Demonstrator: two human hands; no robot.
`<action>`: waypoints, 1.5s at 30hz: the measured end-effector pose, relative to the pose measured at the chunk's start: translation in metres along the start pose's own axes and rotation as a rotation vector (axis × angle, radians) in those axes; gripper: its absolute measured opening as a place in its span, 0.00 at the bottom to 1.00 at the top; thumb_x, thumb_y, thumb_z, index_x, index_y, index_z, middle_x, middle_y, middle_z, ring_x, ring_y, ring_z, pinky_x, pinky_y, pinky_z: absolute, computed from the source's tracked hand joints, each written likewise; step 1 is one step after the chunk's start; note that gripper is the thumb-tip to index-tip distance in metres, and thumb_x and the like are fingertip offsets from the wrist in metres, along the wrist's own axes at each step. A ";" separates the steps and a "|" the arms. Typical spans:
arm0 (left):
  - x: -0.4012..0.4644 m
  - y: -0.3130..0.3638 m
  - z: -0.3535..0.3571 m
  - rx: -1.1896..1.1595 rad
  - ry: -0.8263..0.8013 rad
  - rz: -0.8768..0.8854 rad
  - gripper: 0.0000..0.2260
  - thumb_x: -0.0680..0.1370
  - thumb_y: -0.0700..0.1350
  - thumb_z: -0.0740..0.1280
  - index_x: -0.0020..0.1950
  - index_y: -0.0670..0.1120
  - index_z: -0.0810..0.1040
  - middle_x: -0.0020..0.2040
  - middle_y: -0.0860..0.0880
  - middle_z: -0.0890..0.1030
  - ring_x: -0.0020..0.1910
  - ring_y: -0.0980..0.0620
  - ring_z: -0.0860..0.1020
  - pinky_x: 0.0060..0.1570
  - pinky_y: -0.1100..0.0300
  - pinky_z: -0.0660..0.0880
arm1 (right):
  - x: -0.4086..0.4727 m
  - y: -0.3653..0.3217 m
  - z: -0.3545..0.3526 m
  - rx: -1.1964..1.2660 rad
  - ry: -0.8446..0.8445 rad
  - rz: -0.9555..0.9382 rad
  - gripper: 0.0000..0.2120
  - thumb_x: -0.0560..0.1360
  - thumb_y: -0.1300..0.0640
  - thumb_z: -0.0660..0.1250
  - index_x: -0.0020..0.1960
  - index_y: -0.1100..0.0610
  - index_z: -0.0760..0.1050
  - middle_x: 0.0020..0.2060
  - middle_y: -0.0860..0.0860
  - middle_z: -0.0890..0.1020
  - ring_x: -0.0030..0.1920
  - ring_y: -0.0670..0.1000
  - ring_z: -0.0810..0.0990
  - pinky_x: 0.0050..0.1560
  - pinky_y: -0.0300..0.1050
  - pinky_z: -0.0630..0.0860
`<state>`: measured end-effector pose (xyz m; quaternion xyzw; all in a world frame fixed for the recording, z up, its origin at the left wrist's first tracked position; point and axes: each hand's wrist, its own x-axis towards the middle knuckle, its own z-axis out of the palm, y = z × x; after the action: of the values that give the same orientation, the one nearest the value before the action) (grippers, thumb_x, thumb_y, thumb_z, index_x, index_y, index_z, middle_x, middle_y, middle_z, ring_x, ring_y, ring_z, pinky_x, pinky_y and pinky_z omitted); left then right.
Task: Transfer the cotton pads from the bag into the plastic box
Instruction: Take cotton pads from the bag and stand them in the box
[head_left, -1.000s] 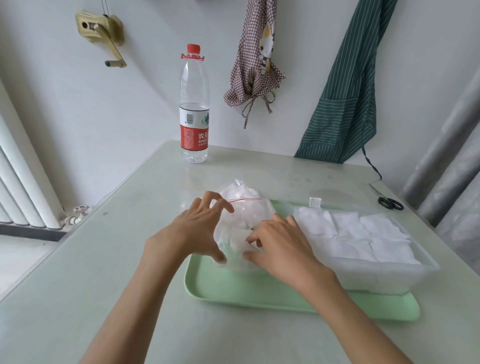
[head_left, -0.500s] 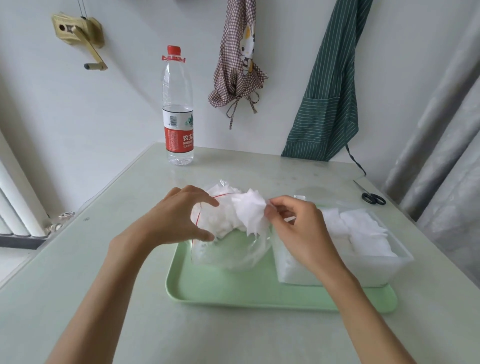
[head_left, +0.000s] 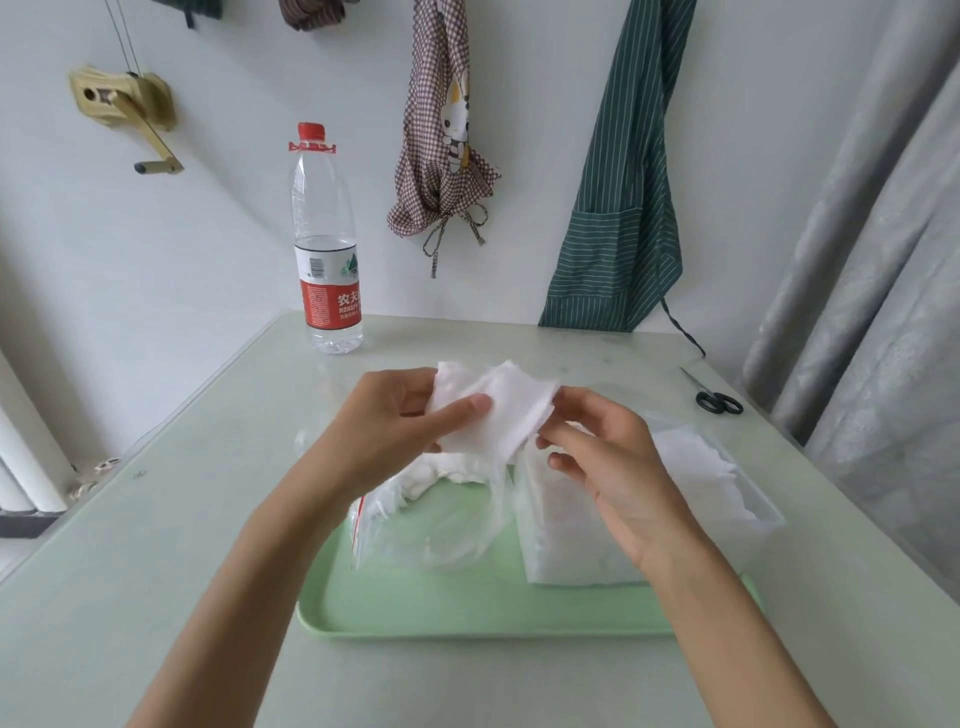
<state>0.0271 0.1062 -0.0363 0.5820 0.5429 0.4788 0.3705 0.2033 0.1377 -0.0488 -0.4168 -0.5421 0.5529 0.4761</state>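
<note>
White wall behind, pale green bench (head_left: 156, 571) up front, and everything that matters sits on the mint green tray (head_left: 467, 608). So the cotton pads (head_left: 498, 410) currently in play are a small bunch held up in the air above the tray, over the gap between bag and box. Left hand (head_left: 384, 431) has them pinched, thumb across the front face and fingers behind, a closed grip. Right hand (head_left: 608, 452) has its fingertips closed on the right edge of the same bunch, so both hands share it. My guess is they're squaring it up or peeling it apart before it drops in.

Clear zip bag (head_left: 431, 525) lies slumped on the tray below the hands, mouth open, with more pads (head_left: 441, 473) still bunched inside, so it's not done yet. Plastic box (head_left: 649, 519) sits on the tray's right side, touching the bag, already well filled with white pads. Short hop right, nothing really in the way, though the floppy bag wall sits right against the box.

Behind the tray: a water bottle (head_left: 327, 260) near the wall. Scissors (head_left: 714, 397) lie to the tray's far right. Checked apron (head_left: 441, 156) and green striped apron (head_left: 618, 208) hang on the wall.
</note>
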 end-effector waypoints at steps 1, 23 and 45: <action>0.000 -0.001 0.007 -0.024 0.002 -0.007 0.08 0.73 0.46 0.71 0.50 0.46 0.83 0.42 0.50 0.86 0.40 0.56 0.83 0.41 0.64 0.78 | 0.000 -0.001 -0.004 0.014 0.035 -0.022 0.04 0.75 0.61 0.66 0.49 0.57 0.79 0.36 0.48 0.81 0.33 0.44 0.78 0.33 0.33 0.73; 0.026 0.005 0.077 -0.287 -0.087 -0.201 0.07 0.76 0.47 0.68 0.46 0.46 0.84 0.40 0.50 0.84 0.34 0.59 0.79 0.31 0.69 0.74 | 0.007 -0.022 -0.091 -0.291 0.286 -0.246 0.04 0.70 0.59 0.73 0.38 0.54 0.79 0.25 0.45 0.80 0.26 0.40 0.77 0.28 0.30 0.71; 0.015 0.004 0.122 -0.580 0.089 -0.048 0.09 0.79 0.46 0.63 0.54 0.48 0.82 0.44 0.53 0.84 0.43 0.61 0.80 0.48 0.67 0.78 | 0.009 0.008 -0.033 0.141 0.660 -0.292 0.15 0.66 0.58 0.77 0.42 0.53 0.70 0.32 0.46 0.78 0.33 0.45 0.74 0.38 0.35 0.72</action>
<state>0.1442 0.1315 -0.0623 0.4173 0.4126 0.6300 0.5086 0.2330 0.1532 -0.0584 -0.4573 -0.3734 0.3509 0.7269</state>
